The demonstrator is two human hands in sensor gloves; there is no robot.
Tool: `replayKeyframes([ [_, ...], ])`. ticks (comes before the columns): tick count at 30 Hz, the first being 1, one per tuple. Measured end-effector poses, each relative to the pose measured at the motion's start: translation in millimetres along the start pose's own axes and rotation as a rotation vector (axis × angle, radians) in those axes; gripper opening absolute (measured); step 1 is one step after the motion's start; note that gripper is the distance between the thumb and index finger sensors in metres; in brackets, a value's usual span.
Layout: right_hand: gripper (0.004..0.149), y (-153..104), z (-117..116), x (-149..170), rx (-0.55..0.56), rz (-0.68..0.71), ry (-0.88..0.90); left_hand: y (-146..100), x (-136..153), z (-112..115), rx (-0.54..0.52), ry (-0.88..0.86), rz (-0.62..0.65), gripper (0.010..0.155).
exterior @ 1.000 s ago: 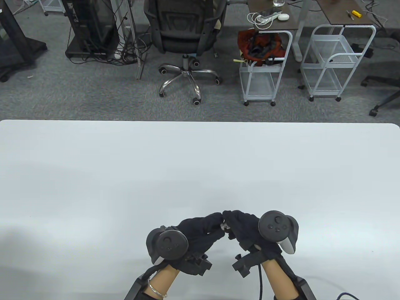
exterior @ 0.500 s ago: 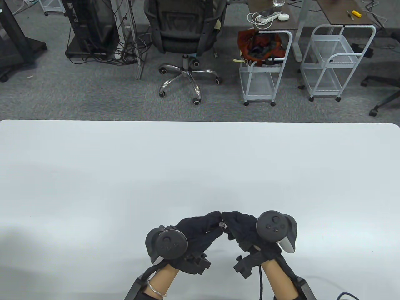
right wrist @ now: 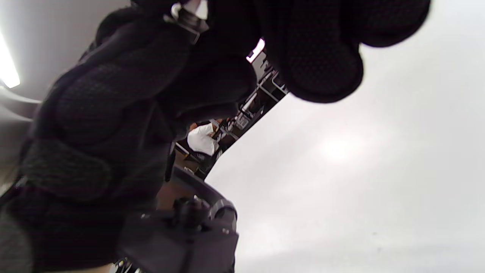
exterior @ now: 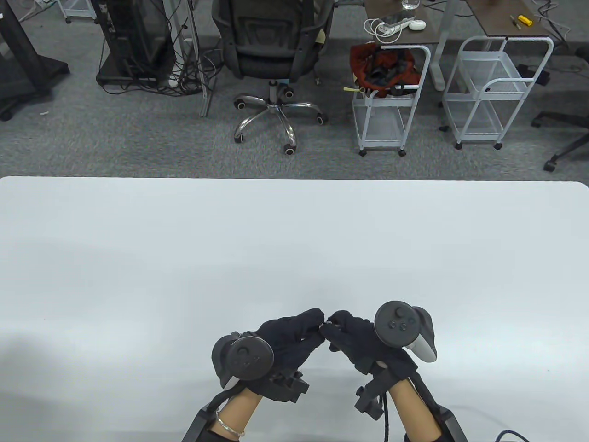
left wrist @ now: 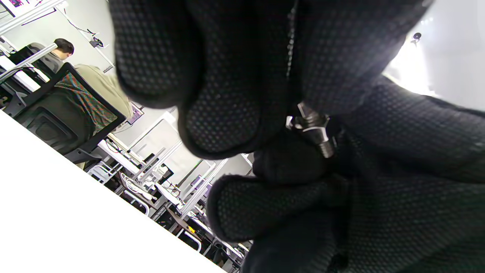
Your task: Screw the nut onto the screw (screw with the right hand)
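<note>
Left wrist view shows the metal parts best: right of the frame's centre, the hex nut (left wrist: 307,123) sits on the threaded screw (left wrist: 326,147), both wedged between dark gloved fingertips (left wrist: 223,121). Which hand's fingers touch which part cannot be told there, since the gloves of both hands crowd together.

In the table view the left hand (exterior: 287,334) and right hand (exterior: 352,334) meet fingertip to fingertip in the lower middle of the frame, just above the white table (exterior: 184,258). Both hands have their fingers drawn in narrow around the small hardware, of which only a pale glint shows at the join. A tracker (exterior: 244,357) rides on the left hand's back, another tracker (exterior: 402,324) on the right.

In the right wrist view, a bit of the threaded metal peeks out at the top left, between the gloves.

Beyond the table's far edge, at the top of the table view, stand an office chair (exterior: 271,46) and two white wire carts (exterior: 391,92).
</note>
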State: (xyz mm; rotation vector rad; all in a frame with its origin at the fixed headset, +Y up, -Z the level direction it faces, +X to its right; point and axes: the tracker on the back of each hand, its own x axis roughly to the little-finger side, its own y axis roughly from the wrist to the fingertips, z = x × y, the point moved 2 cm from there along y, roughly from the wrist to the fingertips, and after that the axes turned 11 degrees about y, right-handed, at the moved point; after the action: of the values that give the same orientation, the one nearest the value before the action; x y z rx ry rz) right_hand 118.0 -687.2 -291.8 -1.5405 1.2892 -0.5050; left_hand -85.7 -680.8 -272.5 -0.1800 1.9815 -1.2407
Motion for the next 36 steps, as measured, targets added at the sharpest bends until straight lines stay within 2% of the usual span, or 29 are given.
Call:
replayKeyframes([
  [2,0.05,-1.8,3.9,-0.2,0.181,0.051,-0.028,0.0,-1.4,2.1,0.008,-0.024,0.011,0.044],
  [4,0.05,-3.4,4.6,0.2,0.223,0.043,-0.048,-0.1,-2.3,4.0,0.017,-0.046,0.009,0.043],
  [7,0.051,-2.6,4.6,-0.4,0.148,0.069,-0.012,0.1,-1.2,2.4,0.009,-0.033,-0.002,0.044],
  [10,0.05,-0.5,-0.3,-0.5,-0.043,0.032,0.058,0.0,1.5,-1.3,-0.006,-0.042,-0.018,0.043],
  [11,0.049,-0.9,0.5,-0.7,-0.017,0.039,0.044,0.0,1.1,-1.4,-0.005,-0.048,-0.015,0.043],
  [14,0.049,-3.0,4.2,-1.2,0.201,0.085,-0.034,0.0,-0.7,2.3,0.007,-0.067,0.003,0.042],
  [16,0.05,-3.6,4.9,0.0,0.231,0.08,-0.054,0.0,-0.7,4.2,0.012,-0.066,-0.006,0.043],
  [18,0.051,-2.5,5.6,1.0,0.173,0.066,-0.024,0.0,-0.1,4.3,0.013,-0.064,-0.013,0.043],
  [20,0.052,-0.4,2.8,1.5,0.026,0.054,0.063,-0.1,1.4,1.5,-0.004,-0.046,-0.03,0.043],
  [22,0.051,-0.2,0.1,3.6,-0.07,-0.004,0.09,-0.3,1.3,0.3,-0.002,-0.046,-0.022,0.042],
  [24,0.05,-0.7,3.9,2.9,0.13,0.063,0.015,-0.8,-1.9,0.9,-0.001,-0.045,0.0,0.042],
  [26,0.051,-2.9,5.8,2.1,0.24,0.072,-0.011,-0.8,-4.2,2.7,0.004,-0.058,0.011,0.043],
  [27,0.051,-3.1,6.2,1.9,0.234,0.07,-0.014,-0.7,-4.2,2.9,0.004,-0.06,0.007,0.043],
  [29,0.052,-2.4,7.1,1.6,0.148,0.055,0.014,-0.5,-3.5,2.5,0.004,-0.06,0.001,0.042],
  [31,0.052,-0.1,3.8,1.6,-0.03,0.037,0.1,-0.3,0.0,-0.6,-0.012,-0.026,-0.012,0.042],
  [33,0.049,0.6,0.1,2.7,-0.117,-0.008,0.119,-0.6,0.6,-1.4,-0.01,-0.042,-0.015,0.042],
  [35,0.048,0.8,4.7,2.5,0.09,0.066,0.045,-0.8,-1.1,-0.8,-0.008,-0.043,-0.001,0.042],
  [36,0.049,-0.1,5.0,2.2,0.152,0.074,0.03,-0.8,-2.2,0.0,-0.008,-0.047,0.005,0.042],
])
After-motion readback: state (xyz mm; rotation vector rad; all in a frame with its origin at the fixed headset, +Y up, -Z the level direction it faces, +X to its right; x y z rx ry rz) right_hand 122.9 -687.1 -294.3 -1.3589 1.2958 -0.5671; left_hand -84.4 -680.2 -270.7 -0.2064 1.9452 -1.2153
